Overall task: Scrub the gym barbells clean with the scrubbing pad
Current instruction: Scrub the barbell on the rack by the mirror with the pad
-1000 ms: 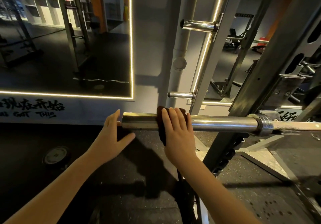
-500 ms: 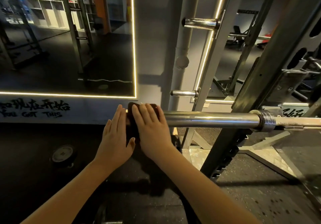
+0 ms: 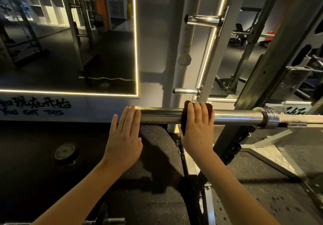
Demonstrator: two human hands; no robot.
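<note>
Right hand [image 3: 197,128] presses dark scrubbing pad [image 3: 183,120] flat-fingered onto shiny chrome barbell [image 3: 160,116]; left hand [image 3: 124,137] flat.

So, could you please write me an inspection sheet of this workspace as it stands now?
Surface: dark speckled rubber floor.
Job's things: barbell level, running past the rack upright; brown scrubbing pad draped over its chrome sleeve.
Clutter: round disc on the floor, at left.
Grips: left hand flat, fingers straight, against the sleeve's end; right hand presses the pad onto the sleeve, fingers straight over the top.
Cables: nothing seen.
Surroundings: mirror with lit edges on the wall; chrome pegs on a grey post.
</note>
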